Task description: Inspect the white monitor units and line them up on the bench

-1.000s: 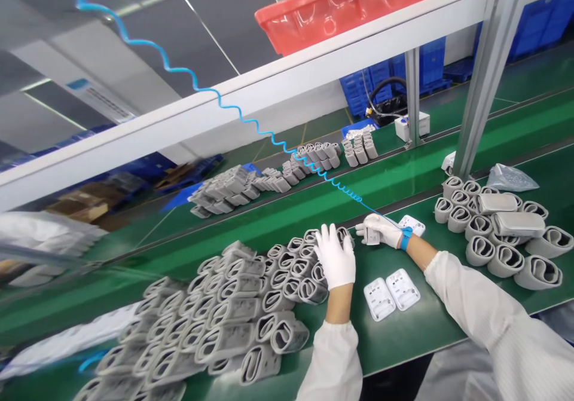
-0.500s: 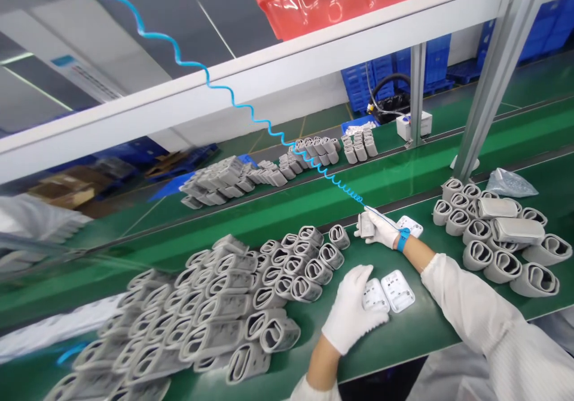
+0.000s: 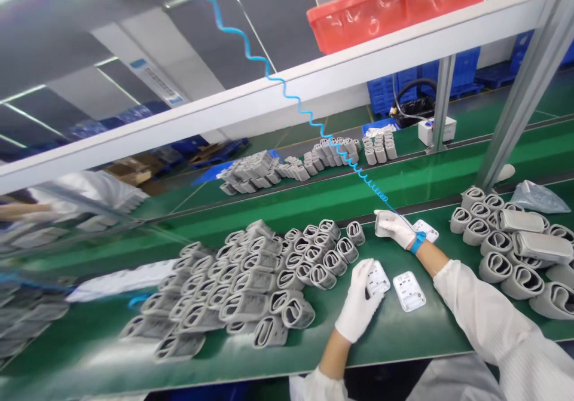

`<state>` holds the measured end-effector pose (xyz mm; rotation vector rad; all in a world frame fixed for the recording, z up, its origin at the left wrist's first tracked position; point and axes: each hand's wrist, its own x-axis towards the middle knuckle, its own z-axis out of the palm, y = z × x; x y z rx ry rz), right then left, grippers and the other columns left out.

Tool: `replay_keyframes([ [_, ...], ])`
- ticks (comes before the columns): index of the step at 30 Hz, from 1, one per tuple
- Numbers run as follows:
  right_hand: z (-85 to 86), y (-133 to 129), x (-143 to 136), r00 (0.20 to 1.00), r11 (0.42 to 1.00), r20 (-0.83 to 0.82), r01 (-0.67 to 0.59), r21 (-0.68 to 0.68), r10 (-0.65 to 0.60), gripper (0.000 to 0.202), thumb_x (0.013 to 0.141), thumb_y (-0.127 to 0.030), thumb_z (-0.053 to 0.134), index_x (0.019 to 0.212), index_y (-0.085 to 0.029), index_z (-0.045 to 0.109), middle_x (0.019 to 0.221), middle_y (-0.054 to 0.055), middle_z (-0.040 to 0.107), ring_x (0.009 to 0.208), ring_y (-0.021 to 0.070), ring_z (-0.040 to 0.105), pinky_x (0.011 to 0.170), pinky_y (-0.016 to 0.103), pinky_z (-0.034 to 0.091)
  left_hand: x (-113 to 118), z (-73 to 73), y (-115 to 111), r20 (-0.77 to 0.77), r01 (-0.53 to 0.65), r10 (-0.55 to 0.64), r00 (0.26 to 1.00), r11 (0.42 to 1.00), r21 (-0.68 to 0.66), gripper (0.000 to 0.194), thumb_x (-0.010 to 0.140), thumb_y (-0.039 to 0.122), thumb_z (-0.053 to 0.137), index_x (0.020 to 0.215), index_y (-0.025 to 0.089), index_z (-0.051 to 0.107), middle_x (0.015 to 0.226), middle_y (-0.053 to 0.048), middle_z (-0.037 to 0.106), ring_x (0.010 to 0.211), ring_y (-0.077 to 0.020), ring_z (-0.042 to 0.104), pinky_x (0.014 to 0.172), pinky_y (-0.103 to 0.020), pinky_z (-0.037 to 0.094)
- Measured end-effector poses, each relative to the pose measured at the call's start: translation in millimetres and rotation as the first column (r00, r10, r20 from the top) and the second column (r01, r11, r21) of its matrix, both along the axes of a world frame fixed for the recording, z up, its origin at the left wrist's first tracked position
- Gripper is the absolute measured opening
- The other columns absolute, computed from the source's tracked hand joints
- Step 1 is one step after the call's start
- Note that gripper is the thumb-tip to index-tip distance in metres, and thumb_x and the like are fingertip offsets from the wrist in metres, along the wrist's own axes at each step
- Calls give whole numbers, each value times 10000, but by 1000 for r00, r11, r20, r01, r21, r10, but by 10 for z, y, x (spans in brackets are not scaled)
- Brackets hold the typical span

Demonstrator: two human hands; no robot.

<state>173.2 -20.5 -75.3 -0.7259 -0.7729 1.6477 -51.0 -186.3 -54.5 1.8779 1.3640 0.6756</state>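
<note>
My left hand [image 3: 359,301], in a white glove, grips a white plastic casing [image 3: 377,278] by its left side, just over the green table [image 3: 314,353]. A second white casing [image 3: 409,291] lies to its right. Farther back, my right hand [image 3: 397,230], gloved and wearing a blue wrist strap [image 3: 418,242], is closed round a grey rolled cuff [image 3: 384,223]. Another white casing [image 3: 426,230] lies partly behind the right wrist. Left of my hands, many grey rolled cuffs [image 3: 251,281] are heaped on the table.
More rolled cuffs [image 3: 502,239] and a plastic bag [image 3: 540,196] are on the right. A coiled blue cord [image 3: 309,117] runs to the wrist strap. Metal posts [image 3: 522,84] and a red bin [image 3: 394,6] stand beyond. Another person's sleeve [image 3: 89,195] shows at far left.
The view has swung left. My left hand now holds its white casing apart from the neighbouring one; before, they lay side by side. My right hand still holds the cuff, now turned differently.
</note>
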Motion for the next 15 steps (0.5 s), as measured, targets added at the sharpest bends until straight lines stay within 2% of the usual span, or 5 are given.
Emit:
replay_keyframes([
  [4,96,-76,13,995,999,94,37,31,-39,671,585,-441,1088,1112,-219,738,1071,56,772,960,257,752,811,392,666,62,-12,126,197,-86,97,976,994,-66,863,845,-14,550,1669,234,486,1710,-119,528,1626,-250,475,1385,-477,361],
  [6,122,-126,28,987,995,141,70,66,-79,675,579,-454,1083,1097,-245,703,1139,56,772,994,264,751,799,380,658,158,-10,208,317,-107,165,934,975,-194,901,848,-18,567,1706,212,423,1554,-130,679,1444,-236,661,1285,-462,496],
  [8,136,-186,57,974,990,194,97,103,-116,674,606,-440,1072,1126,-265,681,1162,51,767,986,257,743,782,369,645,276,6,315,416,-113,248,875,940,-322,842,862,9,631,1672,173,470,1295,-105,806,1185,-222,781,1148,-446,599],
  [12,123,-309,136,901,961,361,170,219,-242,774,682,-435,1022,1343,-275,650,1163,71,752,1050,281,724,968,468,632,523,36,601,540,-198,416,732,888,-415,416,807,95,819,1219,136,780,1058,-84,838,1026,-232,790,1019,-402,635],
  [15,87,-392,183,759,913,516,265,311,-396,858,728,-491,962,1476,-255,614,1282,115,738,1229,326,696,1215,566,501,725,28,837,609,-241,486,627,864,-441,207,796,215,892,948,139,774,963,-101,831,948,-250,787,897,-379,644],
])
